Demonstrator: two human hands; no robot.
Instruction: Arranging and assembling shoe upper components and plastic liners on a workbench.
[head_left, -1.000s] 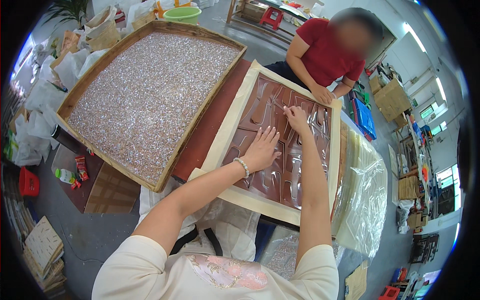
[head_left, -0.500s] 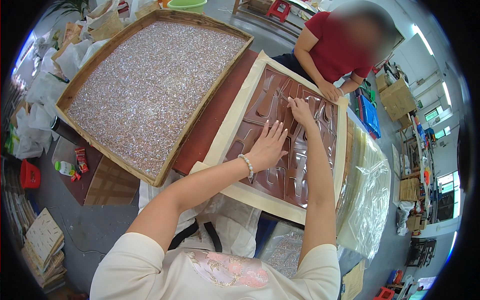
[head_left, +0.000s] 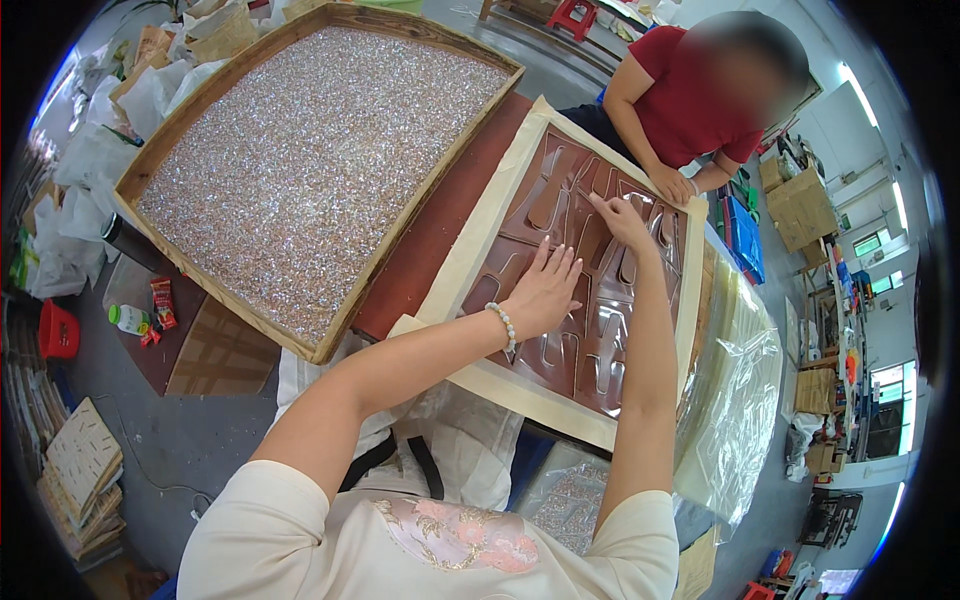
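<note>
A clear plastic sheet with raised curved outlines [head_left: 560, 352] lies over a reddish-brown surface, inside a cream-coloured border [head_left: 535, 403]. On its left part my left hand [head_left: 543, 292] rests flat, fingers spread and nothing held. Farther up the sheet, my right hand [head_left: 622, 220] touches the plastic with its index finger stretched out; its other fingers look partly bent, and I see nothing in them. A co-worker's hands [head_left: 672, 184] rest at the far right corner of the border.
Left of the sheet, a large wooden tray [head_left: 430, 177] holds glittering small chips. A stack of clear plastic sheets [head_left: 735, 370] sits to the right. A person in a red top [head_left: 680, 95] leans in across the far side. A cardboard box [head_left: 222, 357] stands below the tray.
My right index finger now points out more, with the hand slightly shifted along the sheet. My left hand stays flat. The whole view has shifted a little.
</note>
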